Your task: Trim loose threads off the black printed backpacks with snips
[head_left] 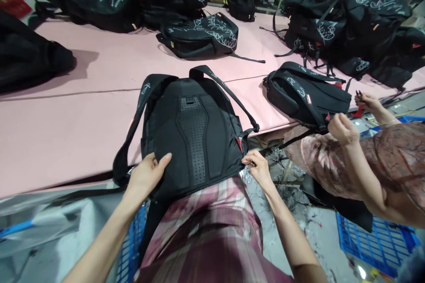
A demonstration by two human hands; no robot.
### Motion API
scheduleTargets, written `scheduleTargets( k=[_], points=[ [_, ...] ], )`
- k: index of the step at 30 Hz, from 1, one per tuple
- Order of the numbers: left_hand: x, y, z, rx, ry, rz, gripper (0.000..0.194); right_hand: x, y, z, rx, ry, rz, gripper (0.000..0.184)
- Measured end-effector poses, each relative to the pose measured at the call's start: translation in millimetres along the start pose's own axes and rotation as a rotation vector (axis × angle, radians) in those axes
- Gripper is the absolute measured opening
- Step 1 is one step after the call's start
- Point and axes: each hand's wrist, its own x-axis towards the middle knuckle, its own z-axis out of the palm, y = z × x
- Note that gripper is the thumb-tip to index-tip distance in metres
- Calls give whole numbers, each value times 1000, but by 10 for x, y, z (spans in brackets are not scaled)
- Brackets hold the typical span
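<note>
Head view: black backpack (195,141) between our left hand (149,174) and right hand (259,167), back side up, at the near edge of the pink bench (83,128).
Left hold: we grip its left edge, thumb on top.
Right hold: we pinch a small dark item (253,163), unidentifiable, at the backpack's lower right corner.
Beyond right hand: second backpack (305,93), near a co-worker's hand (344,129).

Bag workshop — long pink worktable (66,132) | many black backpacks (217,137) | two co-workers (375,154) | blue crates (375,241) | scrap-littered floor (279,239)
</note>
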Motion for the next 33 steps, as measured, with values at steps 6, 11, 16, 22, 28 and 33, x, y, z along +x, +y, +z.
scheduleTargets(
  k=[6,11,16,22,28,33],
  points=[
    [-315,157,189,779,294,560,27,-37,100,111,205,277,254,26],
    [-246,203,881,660,-255,822,19,-214,171,-15,158,300,300,22],
    [-197,294,1331,852,-461,1033,21,-420,81,-172,-116,231,321,36],
    [-198,440,1437,1015,-597,1184,18,-482,20,-191,-307,139,268,25],
    [-259,411,1519,1101,-569,1315,14,-477,-6,-183,-310,138,214,22],
    [-284,333,1559,1117,-537,1307,16,-452,6,-151,-334,131,193,22]
  ],
)
